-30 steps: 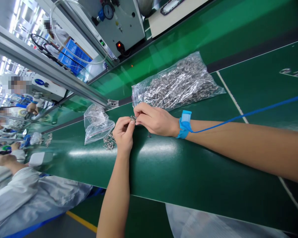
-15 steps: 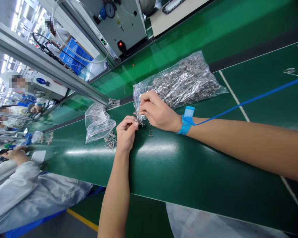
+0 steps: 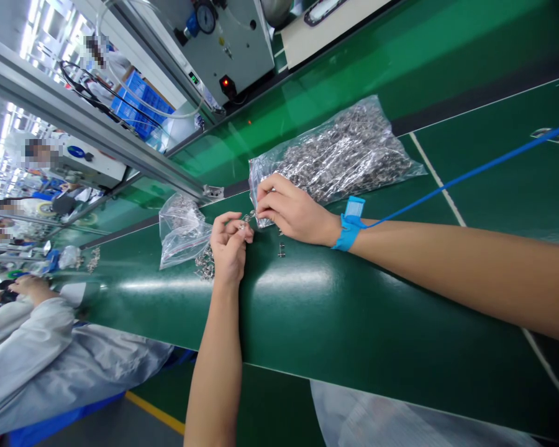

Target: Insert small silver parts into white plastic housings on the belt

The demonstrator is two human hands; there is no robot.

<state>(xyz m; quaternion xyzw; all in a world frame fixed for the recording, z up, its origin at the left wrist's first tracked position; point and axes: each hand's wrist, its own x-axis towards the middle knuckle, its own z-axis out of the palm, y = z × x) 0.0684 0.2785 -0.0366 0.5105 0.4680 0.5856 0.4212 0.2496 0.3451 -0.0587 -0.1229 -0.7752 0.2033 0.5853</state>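
My left hand (image 3: pixel 230 245) is closed on small metal parts (image 3: pixel 246 225) that show between its thumb and fingers. Just to the right, my right hand (image 3: pixel 291 211), with a blue wrist strap (image 3: pixel 349 231), has its fingers pinched at the left end of a large clear bag (image 3: pixel 345 152) full of small metal parts; a small metal piece shows at its fingertips. One small metal part (image 3: pixel 282 250) lies on the green table (image 3: pixel 335 323) below my right hand. Beside my left hand is a pile of loose metal parts (image 3: pixel 205 264), partly hidden by the hand.
A smaller clear bag (image 3: pixel 181 226) lies to the left of the pile. Behind stand a metal frame post (image 3: pixel 97 118) and a grey machine with a gauge (image 3: pixel 235 43). A blue cord (image 3: pixel 470 172) runs right from the strap. A co-worker's sleeve (image 3: pixel 32 347) is at far left.
My left hand has moved slightly left and up, and its fingers have loosened a little around the metal parts. My right hand has shifted slightly left.
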